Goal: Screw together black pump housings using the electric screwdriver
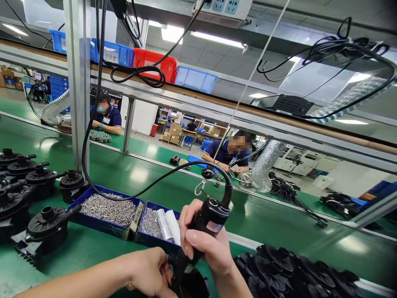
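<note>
My right hand (217, 248) is wrapped round a black corded electric screwdriver (212, 213), which is tilted and points downward. Below its lower end is a round black plastic housing (194, 284) at the bottom of the view. The fingers of my left hand (147, 269) are closed on the left side of this housing. Where the screwdriver's tip meets the housing cannot be made out. Just beyond my hands stand a blue bin of long screws (108, 209) and a blue bin of small metal pieces (150, 223), the second also holding two pale cylinders (167, 225).
Several black housings (46, 225) stand on the green table at left. More black parts (288, 269) are piled at right. A black cable (164, 178) loops from the screwdriver, which hangs on a cord. A metal post (77, 82) rises at left. Two people work across the table.
</note>
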### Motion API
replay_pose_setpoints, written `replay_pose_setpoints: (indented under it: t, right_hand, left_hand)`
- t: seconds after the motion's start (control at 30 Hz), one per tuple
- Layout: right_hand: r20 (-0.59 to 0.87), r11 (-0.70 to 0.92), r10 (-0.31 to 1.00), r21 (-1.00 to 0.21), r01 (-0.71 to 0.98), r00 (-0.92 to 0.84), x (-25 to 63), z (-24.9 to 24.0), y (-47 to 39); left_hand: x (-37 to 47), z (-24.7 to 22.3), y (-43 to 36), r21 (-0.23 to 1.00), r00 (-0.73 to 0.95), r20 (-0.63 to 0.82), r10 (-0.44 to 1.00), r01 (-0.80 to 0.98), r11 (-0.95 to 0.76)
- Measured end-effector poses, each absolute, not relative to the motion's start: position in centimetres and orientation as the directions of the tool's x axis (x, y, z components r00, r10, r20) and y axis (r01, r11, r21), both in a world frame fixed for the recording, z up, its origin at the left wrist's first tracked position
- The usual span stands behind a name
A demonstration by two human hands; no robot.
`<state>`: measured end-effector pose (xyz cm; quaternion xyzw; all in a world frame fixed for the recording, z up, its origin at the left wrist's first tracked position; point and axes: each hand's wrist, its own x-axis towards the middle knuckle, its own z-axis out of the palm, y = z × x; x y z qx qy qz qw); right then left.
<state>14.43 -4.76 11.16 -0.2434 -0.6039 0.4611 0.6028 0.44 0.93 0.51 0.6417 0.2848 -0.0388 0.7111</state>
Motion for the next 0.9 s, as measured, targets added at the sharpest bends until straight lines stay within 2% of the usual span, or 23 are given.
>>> replay_pose_setpoints:
  t: [0.17, 0.3, 0.5, 0.8, 0.9]
  right_hand:
    - [0.459, 0.404, 0.866, -0.876, -0.263, -0.200, 14.5, 10.9, -4.6]
    - [0.464, 0.374, 0.841, -0.870, -0.320, -0.280, 14.8, 10.9, -4.5]
    - [0.463, 0.316, 0.824, -0.854, -0.413, -0.328, 15.0, 11.1, -4.2]
    - [0.459, 0.274, 0.790, -0.857, -0.437, -0.407, 15.2, 10.6, -4.5]
    - [0.472, 0.283, 0.788, -0.848, -0.448, -0.395, 15.4, 10.4, -4.8]
  left_hand:
    - [0.4, 0.7, 0.6, 0.924, 0.878, -0.381, 0.291, 0.347, 0.162]
    - [0.4, 0.6, 0.0, 0.950, 0.894, -0.313, 0.320, 0.290, 0.119]
    - [0.6, 1.0, -0.6, 0.962, 0.897, -0.268, 0.352, 0.230, 0.145]
    - [0.7, -1.6, 0.4, 0.977, 0.852, -0.189, 0.489, 0.111, 0.183]
    - [1.8, -2.6, 0.2, 0.988, 0.864, -0.103, 0.494, 0.030, 0.153]
